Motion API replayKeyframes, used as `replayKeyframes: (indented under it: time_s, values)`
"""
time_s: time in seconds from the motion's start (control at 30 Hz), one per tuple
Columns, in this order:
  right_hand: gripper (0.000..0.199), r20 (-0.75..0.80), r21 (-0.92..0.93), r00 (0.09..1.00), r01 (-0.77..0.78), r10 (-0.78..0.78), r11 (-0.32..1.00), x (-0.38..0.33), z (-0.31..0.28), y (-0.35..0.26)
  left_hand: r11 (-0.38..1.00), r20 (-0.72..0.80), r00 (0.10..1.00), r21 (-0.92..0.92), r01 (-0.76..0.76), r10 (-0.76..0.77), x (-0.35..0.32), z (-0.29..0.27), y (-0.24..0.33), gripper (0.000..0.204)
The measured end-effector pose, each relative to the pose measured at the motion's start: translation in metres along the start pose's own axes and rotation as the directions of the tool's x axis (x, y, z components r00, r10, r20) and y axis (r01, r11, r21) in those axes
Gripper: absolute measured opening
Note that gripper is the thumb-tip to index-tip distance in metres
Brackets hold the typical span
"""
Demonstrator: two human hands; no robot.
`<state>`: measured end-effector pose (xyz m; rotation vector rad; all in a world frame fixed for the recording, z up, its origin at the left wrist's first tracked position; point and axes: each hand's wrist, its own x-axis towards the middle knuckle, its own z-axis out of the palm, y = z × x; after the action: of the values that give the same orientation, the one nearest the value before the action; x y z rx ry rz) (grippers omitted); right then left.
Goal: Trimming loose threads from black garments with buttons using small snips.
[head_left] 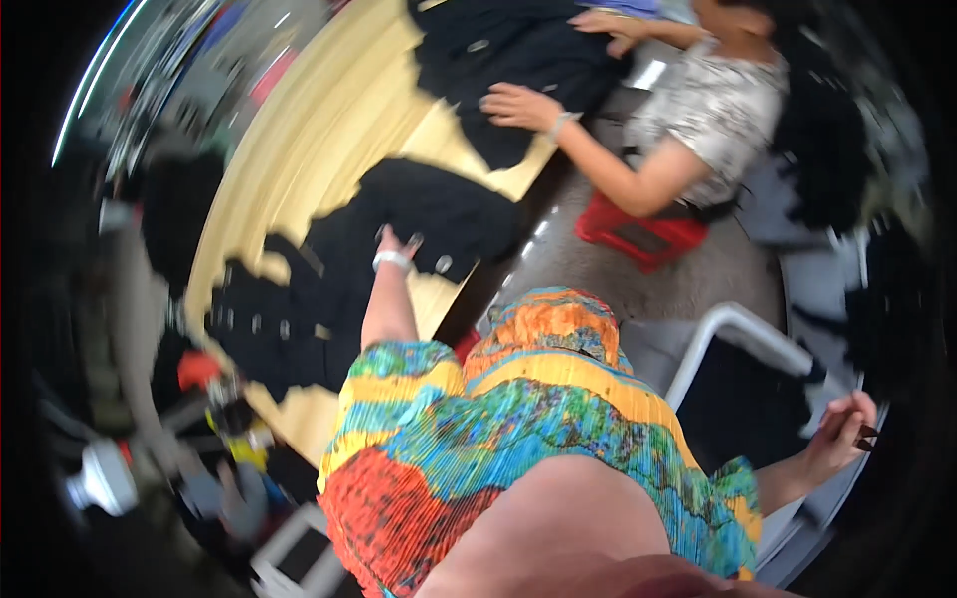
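Note:
My left hand, with a white band at the wrist, reaches onto a spread of black cloth pieces on the pale wooden table. Its fingers are apart, partly blurred, and touch the cloth. Out to the far right, my right hand is closed on a small dark brown piece, too small to make out. Near that hand is a white-framed container with dark cloth inside.
Across the table corner, a person in a patterned top sits on a red stool, both hands over more black cloth. At lower left stand a white lamp-like object and a pale frame. The rim is blurred.

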<state>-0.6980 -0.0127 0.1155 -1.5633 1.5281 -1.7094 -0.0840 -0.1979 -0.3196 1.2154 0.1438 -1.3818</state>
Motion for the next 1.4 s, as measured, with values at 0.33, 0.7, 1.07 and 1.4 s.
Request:
replayKeyframes:
  time_s: [0.33,0.7,1.07,1.4]
  values:
    - [0.016,0.531,-0.13,0.718,-0.455,0.45,0.881,0.016,0.17,0.074,0.999,-0.049,0.998,0.009,0.042,-0.042,-0.089,0.027,-0.016,0.056]
    - [0.016,0.881,-0.26,0.263,-0.427,0.394,0.866,-0.007,0.389,0.046,0.956,0.337,0.941,-0.27,0.118,-0.021,-0.111,0.022,0.009,0.007]
    - [0.039,0.91,0.288,0.329,-0.055,-0.255,0.956,-0.054,0.551,-0.024,0.904,0.411,0.87,-0.419,-0.085,0.272,-0.243,0.038,0.156,0.013]
    - [0.024,0.754,0.611,0.256,0.065,-0.605,0.789,-0.09,0.593,-0.066,0.81,0.281,0.86,-0.543,-0.224,0.426,-0.307,0.014,0.172,0.019]
